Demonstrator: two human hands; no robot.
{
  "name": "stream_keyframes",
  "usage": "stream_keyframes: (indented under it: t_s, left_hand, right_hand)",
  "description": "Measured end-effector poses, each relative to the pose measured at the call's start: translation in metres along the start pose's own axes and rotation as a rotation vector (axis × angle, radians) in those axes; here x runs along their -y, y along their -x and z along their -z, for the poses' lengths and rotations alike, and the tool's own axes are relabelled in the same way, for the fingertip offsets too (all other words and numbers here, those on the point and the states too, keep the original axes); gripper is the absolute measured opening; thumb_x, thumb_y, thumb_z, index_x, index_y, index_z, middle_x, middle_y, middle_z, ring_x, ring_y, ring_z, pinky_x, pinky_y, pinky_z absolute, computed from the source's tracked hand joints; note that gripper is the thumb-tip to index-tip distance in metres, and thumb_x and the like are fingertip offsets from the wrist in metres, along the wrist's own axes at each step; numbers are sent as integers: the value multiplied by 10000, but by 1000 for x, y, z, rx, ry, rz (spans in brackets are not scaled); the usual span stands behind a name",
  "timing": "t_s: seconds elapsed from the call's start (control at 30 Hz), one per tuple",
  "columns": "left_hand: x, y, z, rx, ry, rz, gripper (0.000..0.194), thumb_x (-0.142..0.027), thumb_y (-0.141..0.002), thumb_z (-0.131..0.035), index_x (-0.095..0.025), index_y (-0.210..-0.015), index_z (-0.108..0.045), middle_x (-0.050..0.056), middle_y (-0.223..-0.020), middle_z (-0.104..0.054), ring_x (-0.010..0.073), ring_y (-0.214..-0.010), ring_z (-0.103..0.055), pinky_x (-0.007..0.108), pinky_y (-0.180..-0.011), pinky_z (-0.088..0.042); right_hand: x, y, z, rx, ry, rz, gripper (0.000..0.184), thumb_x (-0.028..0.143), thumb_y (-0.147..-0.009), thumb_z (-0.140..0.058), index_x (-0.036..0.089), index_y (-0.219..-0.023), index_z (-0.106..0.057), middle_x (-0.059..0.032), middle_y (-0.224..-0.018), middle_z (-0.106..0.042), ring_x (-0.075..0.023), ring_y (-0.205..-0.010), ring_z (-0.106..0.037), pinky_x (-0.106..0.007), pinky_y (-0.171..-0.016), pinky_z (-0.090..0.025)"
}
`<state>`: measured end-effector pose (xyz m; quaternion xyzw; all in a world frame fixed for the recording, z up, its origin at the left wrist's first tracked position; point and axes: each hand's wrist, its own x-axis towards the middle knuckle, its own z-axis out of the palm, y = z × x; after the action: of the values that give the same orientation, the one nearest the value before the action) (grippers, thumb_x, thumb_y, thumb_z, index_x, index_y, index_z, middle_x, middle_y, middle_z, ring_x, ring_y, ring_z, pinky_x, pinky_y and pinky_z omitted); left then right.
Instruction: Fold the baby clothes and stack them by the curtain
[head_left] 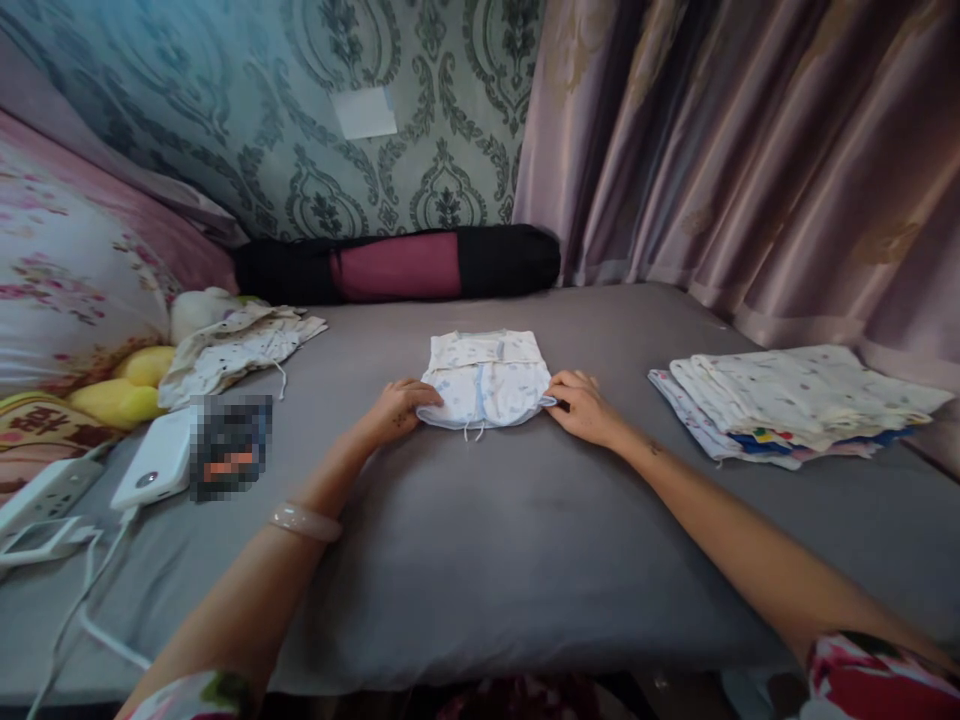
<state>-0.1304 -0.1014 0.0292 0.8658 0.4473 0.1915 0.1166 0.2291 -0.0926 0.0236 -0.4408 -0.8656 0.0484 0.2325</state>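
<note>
A small white baby garment [491,375] with a pale blue print and blue trim lies folded over on the grey sheet, two thin ties hanging from its near edge. My left hand [401,408] pinches its near left corner. At the opposite corner, my right hand [583,405] grips the edge between thumb and fingers. A pale bangle [306,522] circles my left wrist.
A stack of folded cloths [795,395] lies to the right. On the left are a crumpled spotted garment [232,345], yellow plush toys [135,385], a white power bank [161,460], a power strip [56,492] and cables. A black and maroon long bag [397,265] lies along the wall.
</note>
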Motion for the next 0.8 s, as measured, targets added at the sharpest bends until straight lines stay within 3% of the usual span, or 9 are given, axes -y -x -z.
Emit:
stream_keyframes:
  t_s: [0.1, 0.23, 0.53, 0.67, 0.8]
  left_hand:
    - [2, -10, 4, 5, 99, 47, 488, -88, -679, -422, -211, -1070, -688, 50, -1087, -710, 212, -1029, -631, 338, -933, -457]
    - [-1, -27, 3, -137, 110, 193, 448, -130, -769, -415, -210, -1139, -654, 44, -1054, -719, 208, -967, -654, 307, -868, -481]
    - [16, -63, -7, -391, 89, 286, 389, -162, -813, -436, -197, -1133, -655, 57, -1048, -710, 195, -932, -636, 287, -832, -486]
    - [28, -84, -8, -433, 91, 342, 360, -169, -818, -427, -171, -1084, -670, 69, -1016, -709, 198, -924, -626, 304, -851, -480]
    - [43, -109, -17, -365, 60, 572, 287, -210, -831, -454, -153, -984, -690, 103, -922, -715, 232, -903, -632, 329, -811, -477]
  right_hand:
    - [-4, -14, -7, -44, -99, -43, 177, 246, -904, -476, 213, -947, -645, -60, -917, -663, -209, -871, -577, -321, -802, -408]
    - [-13, -34, -22, -106, -164, -129, 258, 276, -949, -378, 222, -1073, -598, -51, -852, -672, -203, -779, -603, -290, -734, -427]
    - [-18, -80, -28, -290, -106, -279, 335, 325, -966, -321, 195, -1170, -552, -116, -1036, -680, -256, -947, -620, -328, -805, -446]
    - [-28, -105, -29, -313, -75, -331, 352, 319, -972, -297, 180, -1182, -543, -133, -1088, -668, -269, -982, -612, -343, -819, -445]
    - [-46, -124, -41, -238, -7, -437, 338, 290, -967, -318, 166, -1167, -560, -154, -1119, -653, -270, -996, -608, -352, -830, -446]
